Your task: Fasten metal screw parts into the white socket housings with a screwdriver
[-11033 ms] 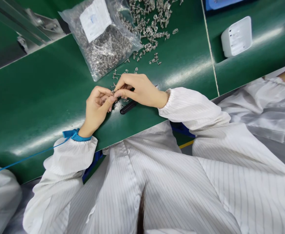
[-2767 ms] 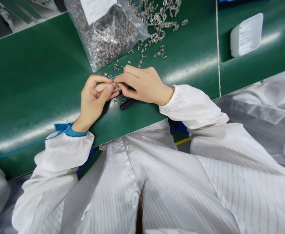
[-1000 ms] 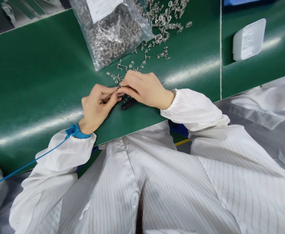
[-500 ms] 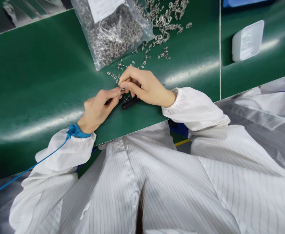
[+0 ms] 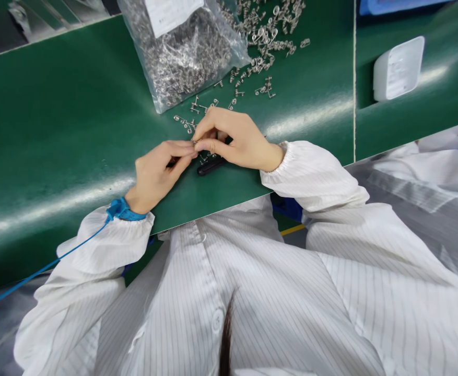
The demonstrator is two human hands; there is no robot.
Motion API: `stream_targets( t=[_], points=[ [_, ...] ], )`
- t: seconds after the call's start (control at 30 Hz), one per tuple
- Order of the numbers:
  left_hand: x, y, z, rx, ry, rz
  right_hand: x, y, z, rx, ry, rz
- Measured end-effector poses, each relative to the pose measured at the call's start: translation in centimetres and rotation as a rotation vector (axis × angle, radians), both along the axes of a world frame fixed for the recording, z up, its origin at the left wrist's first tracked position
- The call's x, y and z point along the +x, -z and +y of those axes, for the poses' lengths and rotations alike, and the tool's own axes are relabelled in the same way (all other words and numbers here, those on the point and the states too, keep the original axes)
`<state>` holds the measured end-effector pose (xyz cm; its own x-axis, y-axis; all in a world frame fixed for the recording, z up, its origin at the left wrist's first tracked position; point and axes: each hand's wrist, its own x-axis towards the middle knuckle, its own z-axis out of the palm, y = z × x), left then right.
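My left hand (image 5: 160, 169), with a blue strap on its wrist, is closed, its fingertips meeting those of my right hand (image 5: 238, 140). Between the pinched fingertips shows a bit of a small metal spring (image 5: 194, 141), mostly covered by the fingers. Both hands appear to grip it. Under my right hand lies a black-handled tool (image 5: 210, 166), partly hidden, with a few springs beside it. Several loose springs (image 5: 184, 123) lie on the green table just beyond the fingertips.
A clear plastic bag (image 5: 189, 68) full of springs lies beyond my hands, with a heap of loose springs (image 5: 266, 39) at its right. A white plastic container (image 5: 399, 68) stands farther right, past a seam in the green table (image 5: 56, 115). A blue cord (image 5: 44, 271) trails from my left wrist.
My fingertips have shifted slightly and closed more tightly together around the spring. The view has moved a little; the bag and loose springs lie as before.
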<state>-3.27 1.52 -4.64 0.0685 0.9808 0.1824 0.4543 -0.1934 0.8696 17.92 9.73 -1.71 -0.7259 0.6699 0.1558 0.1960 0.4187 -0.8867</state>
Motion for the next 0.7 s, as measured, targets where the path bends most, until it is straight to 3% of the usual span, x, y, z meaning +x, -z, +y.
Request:
stream_targets(
  t=[0.3, 0.5, 0.7],
  points=[
    [0.5, -1.1, 0.4, -0.155, -0.119, -0.17, 0.0, -0.4, -0.4, -0.013, -0.006, 0.03],
    [0.8, -1.2, 1.0, -0.233, -0.086, -0.284, 0.0, -0.4, -0.4, -0.068, -0.013, -0.003],
    [0.9, -1.7, 0.8, -0.201, -0.105, -0.316, -0.1, -0.2, -0.6, -0.124, 0.001, 0.061]
  ],
)
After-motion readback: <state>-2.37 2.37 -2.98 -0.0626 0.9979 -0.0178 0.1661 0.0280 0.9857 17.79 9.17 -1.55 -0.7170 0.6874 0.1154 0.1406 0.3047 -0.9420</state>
